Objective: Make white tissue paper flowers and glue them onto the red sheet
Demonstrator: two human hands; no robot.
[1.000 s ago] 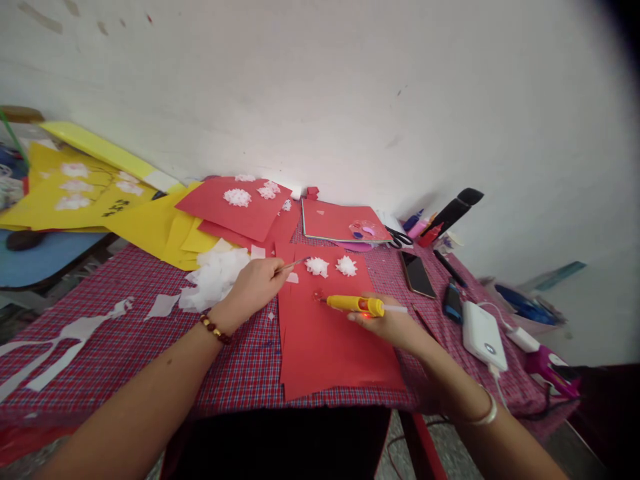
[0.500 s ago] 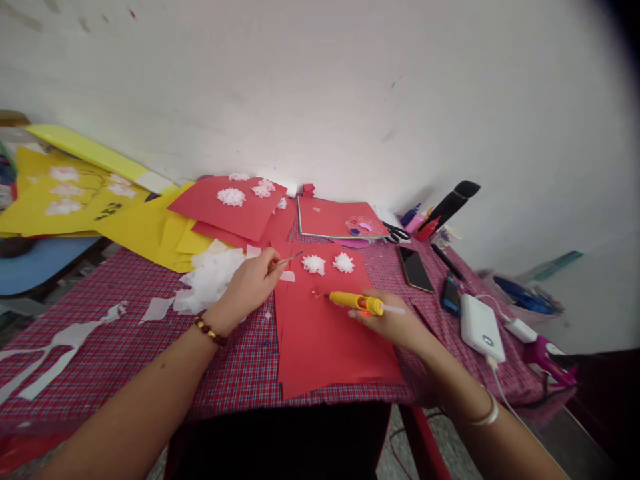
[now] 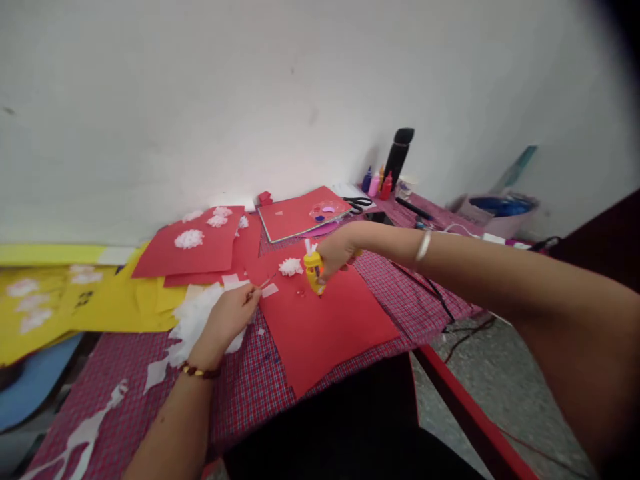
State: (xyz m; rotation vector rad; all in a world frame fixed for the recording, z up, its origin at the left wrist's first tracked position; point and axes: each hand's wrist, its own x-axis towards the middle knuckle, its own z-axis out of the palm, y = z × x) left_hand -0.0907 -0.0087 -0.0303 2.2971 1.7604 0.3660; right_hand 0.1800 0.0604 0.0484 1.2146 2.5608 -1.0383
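My left hand (image 3: pixel 227 317) is closed on a thin stick (image 3: pixel 264 283) whose tip reaches onto a red paper sheet (image 3: pixel 320 327). My right hand (image 3: pixel 337 250) grips a yellow glue gun (image 3: pixel 314 272), held nearly upright with its nozzle down close to the sheet. A white paper flower (image 3: pixel 290 267) lies on the sheet just left of the gun. A small white paper scrap (image 3: pixel 270 291) sits by the stick's tip. A pile of white tissue paper (image 3: pixel 197 317) lies under and beside my left hand.
The table has a red checked cloth (image 3: pixel 250 387). More red sheets with white flowers (image 3: pixel 190 239), yellow sheets (image 3: pixel 100 300), a red folder (image 3: pixel 300 215), scissors (image 3: pixel 357 203), small paint bottles (image 3: pixel 377 183) and a black flask (image 3: pixel 399 157) stand along the wall. A table edge (image 3: pixel 465 413) drops off at right.
The view swung left and tilted. My right hand turned the glue gun from lying level to nearly upright, closer to the white flower. My left hand kept the stick near the scrap.
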